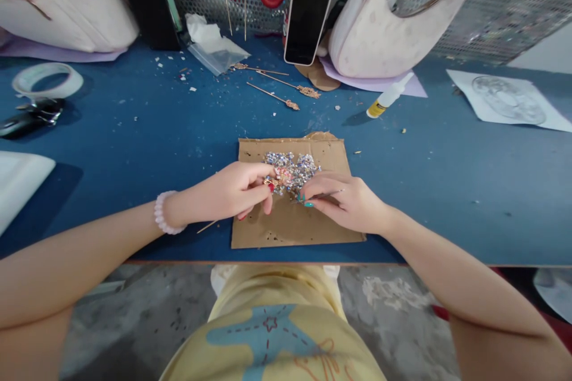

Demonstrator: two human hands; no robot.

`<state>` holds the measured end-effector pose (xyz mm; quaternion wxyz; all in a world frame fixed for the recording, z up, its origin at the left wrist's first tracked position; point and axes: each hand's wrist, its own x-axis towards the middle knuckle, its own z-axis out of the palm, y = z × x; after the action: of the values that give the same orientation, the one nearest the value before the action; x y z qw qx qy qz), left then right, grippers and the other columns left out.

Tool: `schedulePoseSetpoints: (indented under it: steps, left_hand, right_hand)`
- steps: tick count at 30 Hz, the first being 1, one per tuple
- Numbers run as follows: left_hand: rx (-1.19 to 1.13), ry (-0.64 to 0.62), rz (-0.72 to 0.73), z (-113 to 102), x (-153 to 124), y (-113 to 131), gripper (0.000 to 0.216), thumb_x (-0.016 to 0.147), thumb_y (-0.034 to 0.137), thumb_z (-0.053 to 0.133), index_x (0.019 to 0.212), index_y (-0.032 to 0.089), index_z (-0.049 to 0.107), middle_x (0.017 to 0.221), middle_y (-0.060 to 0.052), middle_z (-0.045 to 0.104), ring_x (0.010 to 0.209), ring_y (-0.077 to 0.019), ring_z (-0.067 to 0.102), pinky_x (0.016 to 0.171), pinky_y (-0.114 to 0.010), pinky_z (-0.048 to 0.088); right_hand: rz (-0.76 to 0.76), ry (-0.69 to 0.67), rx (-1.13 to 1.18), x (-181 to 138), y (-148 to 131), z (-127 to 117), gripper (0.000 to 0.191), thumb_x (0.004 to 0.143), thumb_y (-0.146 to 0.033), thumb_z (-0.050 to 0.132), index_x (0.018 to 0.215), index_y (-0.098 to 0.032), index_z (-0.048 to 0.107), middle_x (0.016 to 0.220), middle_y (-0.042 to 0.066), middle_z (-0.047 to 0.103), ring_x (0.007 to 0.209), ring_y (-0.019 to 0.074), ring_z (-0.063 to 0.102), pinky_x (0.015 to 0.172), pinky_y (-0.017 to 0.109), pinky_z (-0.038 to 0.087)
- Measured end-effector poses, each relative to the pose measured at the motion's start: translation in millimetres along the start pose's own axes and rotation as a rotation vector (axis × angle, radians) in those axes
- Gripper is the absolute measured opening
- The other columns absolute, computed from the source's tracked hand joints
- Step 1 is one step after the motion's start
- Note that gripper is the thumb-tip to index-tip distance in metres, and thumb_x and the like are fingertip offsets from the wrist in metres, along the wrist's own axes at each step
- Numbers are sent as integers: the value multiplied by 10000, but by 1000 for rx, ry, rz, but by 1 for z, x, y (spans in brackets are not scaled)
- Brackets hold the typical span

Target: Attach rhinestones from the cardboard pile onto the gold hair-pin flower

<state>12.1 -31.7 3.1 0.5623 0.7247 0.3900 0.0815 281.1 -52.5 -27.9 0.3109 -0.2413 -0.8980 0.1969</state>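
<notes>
Head view: a pink-headed hairpin [284, 176] is pinched between thumb and fingers of the left hand [236, 190] over a cardboard sheet [308, 229] near the front edge of the table [156, 131], the stem emerging left of the sheet. Slim tweezers [328, 194] are gripped by the right hand [354, 205], beside piled rhinestones [279, 159]. Three gold hairpins [308, 92] are laid toward the back edge

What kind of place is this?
Looks like a small craft workspace, judging by the small, glittering multicoloured beads heaped on a flat brown cardboard sheet, the thin gold-coloured sticks with ornate ends and the small white bottle with a yellow label.
</notes>
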Motion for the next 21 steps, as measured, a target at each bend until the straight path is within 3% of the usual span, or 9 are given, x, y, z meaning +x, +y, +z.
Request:
schedulePoseSetpoints:
  steps: [10,17,21]
  left_hand:
    - [-12,21,7,-2,2,-2,336,994,252,512,1286,138,634,786,-9,785,431,-65,540,434,-195,417]
    - [8,30,5,-1,0,-1,201,983,286,514,1086,163,635,763,-10,770,425,-59,537,433,-194,413]
    - [12,24,7,-1,1,-2,230,991,293,510,1141,169,634,765,0,771,425,-61,538,434,-194,416]
  right_hand:
    - [-1,-1,-3,1,0,0,160,1081,-149,544,980,-193,660,865,47,774,802,161,730,757,309,620]
    - [-16,14,-17,1,0,-1,138,1069,-134,560,987,-191,654,888,49,779,819,162,729,777,307,623]
    - [6,-1,-6,0,0,-2,140,1067,-133,561,986,-194,656,893,48,775,829,160,725,779,307,613]
